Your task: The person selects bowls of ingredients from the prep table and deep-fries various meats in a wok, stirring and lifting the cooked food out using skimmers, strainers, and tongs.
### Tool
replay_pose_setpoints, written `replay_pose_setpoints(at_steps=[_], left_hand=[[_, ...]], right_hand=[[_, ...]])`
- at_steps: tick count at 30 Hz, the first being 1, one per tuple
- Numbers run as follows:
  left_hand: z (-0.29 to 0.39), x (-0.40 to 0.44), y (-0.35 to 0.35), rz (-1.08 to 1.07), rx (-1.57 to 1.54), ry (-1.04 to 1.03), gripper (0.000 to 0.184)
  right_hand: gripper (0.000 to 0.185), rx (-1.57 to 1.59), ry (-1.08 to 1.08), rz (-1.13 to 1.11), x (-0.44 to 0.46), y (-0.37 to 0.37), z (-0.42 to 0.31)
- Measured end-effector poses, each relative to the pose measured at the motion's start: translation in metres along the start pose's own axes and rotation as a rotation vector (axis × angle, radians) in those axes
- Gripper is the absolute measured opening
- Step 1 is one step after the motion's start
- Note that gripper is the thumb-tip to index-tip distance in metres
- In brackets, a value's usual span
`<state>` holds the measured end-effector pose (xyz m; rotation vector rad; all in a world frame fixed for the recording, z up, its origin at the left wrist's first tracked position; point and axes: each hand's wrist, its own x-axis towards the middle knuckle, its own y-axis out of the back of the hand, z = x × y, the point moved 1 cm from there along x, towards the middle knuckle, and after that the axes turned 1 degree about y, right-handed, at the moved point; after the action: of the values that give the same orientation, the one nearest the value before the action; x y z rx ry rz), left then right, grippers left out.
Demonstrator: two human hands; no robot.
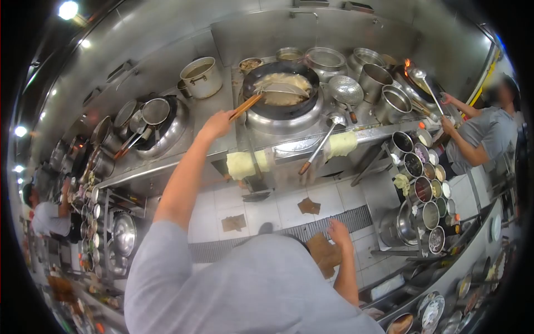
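My left hand (218, 124) is stretched forward, its fingers wrapped round the wooden handle of a skimmer (247, 106). The skimmer's wire head reaches into a large black wok (250, 83), over pale food in bubbling liquid. Down by my right side, my right hand (339, 231) hangs with loosely parted fingers and nothing visible in it. Below that hand a piece of brown cardboard (322, 253) lies on the floor. A ladle (322, 146) rests across the stove's front edge, right of the wok, near a perforated strainer (346, 90).
A large pot (201, 78) stands left of the wok; a steel pot (374, 82) stands to its right. Folded cloths (340, 145) hang on the front rail. A rack of ingredient containers (423, 189) is at right. One co-worker (481, 133) holds a ladle; another person (51, 217) is far left.
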<state>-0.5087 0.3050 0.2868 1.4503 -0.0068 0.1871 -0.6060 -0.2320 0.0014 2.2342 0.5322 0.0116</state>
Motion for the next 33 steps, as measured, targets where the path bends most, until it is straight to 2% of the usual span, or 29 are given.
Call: replay_pose_setpoints(at_steps=[2, 4, 6, 7, 9, 11, 13, 15, 17, 18, 20, 21, 23, 24, 26, 28, 29, 31, 32, 33], left_hand=[[0.003, -0.013, -0.009, 0.053, -0.001, 0.006, 0.055], [0.007, -0.029, -0.023, 0.059, 0.052, 0.154, 0.051], [0.008, -0.041, -0.065, 0.107, 0.015, 0.171, 0.057], [-0.002, -0.035, -0.109, 0.15, -0.012, 0.16, 0.06], [0.017, -0.039, -0.132, 0.113, -0.189, 0.171, 0.067], [0.025, -0.038, -0.148, 0.105, -0.282, 0.139, 0.071], [0.033, -0.039, -0.147, 0.114, -0.607, 0.203, 0.079], [0.025, -0.037, -0.162, 0.162, -0.701, 0.181, 0.08], [0.013, -0.04, -0.175, -0.069, -1.301, 0.356, 0.073], [0.007, -0.044, -0.177, -0.079, -1.309, 0.349, 0.073], [-0.001, -0.051, -0.179, -0.263, -1.633, 0.469, 0.059], [-0.004, -0.054, -0.183, -0.37, -1.786, 0.53, 0.052], [-0.015, -0.057, -0.209, -0.443, -1.893, 0.536, 0.048], [-0.021, -0.057, -0.219, -0.489, -2.001, 0.567, 0.046], [-0.023, -0.06, -0.224, -0.563, -2.08, 0.575, 0.041], [-0.017, -0.066, -0.214, -0.631, -2.216, 0.577, 0.03], [-0.014, -0.068, -0.203, -0.614, -2.219, 0.604, 0.03], [-0.016, -0.063, -0.185, -0.571, -2.002, 0.493, 0.027], [-0.023, -0.061, -0.182, -0.447, -1.86, 0.497, 0.03], [-0.036, -0.059, -0.178, -0.422, -1.862, 0.511, 0.03]], right_hand=[[0.042, 0.077, 0.1, 0.074, 0.012, 0.003, -0.018], [0.042, 0.085, 0.056, 0.07, 0.018, 0.002, -0.029], [0.042, 0.093, 0.015, 0.063, 0.023, -0.004, -0.042], [0.041, 0.049, 0.005, 0.04, 0.023, -0.01, -0.044], [0.041, -0.001, -0.014, 0.034, 0.029, -0.027, -0.035], [0.041, 0.136, -0.209, -0.085, 0.03, -0.059, -0.008], [0.04, 0.04, -0.246, -0.07, 0.026, -0.11, 0.062], [0.039, -0.063, -0.273, -0.052, 0.018, -0.138, 0.112], [0.046, 0.036, -0.411, -0.251, 0.003, -0.159, 0.142], [0.044, -0.049, -0.271, -0.161, -0.009, -0.182, 0.174], [0.039, -0.27, -0.012, 0.05, -0.031, -0.225, 0.232], [0.039, -0.269, -0.033, 0.061, -0.043, -0.221, 0.218], [0.032, 0.659, -0.678, -0.1, -0.072, -0.194, 0.161], [0.032, 0.67, -0.695, -0.087, -0.072, -0.184, 0.139], [0.024, 0.914, -0.883, 0.034, -0.061, -0.161, 0.105], [0.029, 0.886, -0.949, 0.186, -0.031, -0.128, 0.044], [0.029, 0.876, -0.956, 0.161, -0.019, -0.126, 0.043], [0.038, 0.925, -0.841, 0.201, 0.016, -0.123, 0.036], [0.038, 0.921, -0.831, 0.179, 0.035, -0.116, 0.026], [0.042, 0.878, -0.801, 0.13, 0.052, -0.108, 0.016]])
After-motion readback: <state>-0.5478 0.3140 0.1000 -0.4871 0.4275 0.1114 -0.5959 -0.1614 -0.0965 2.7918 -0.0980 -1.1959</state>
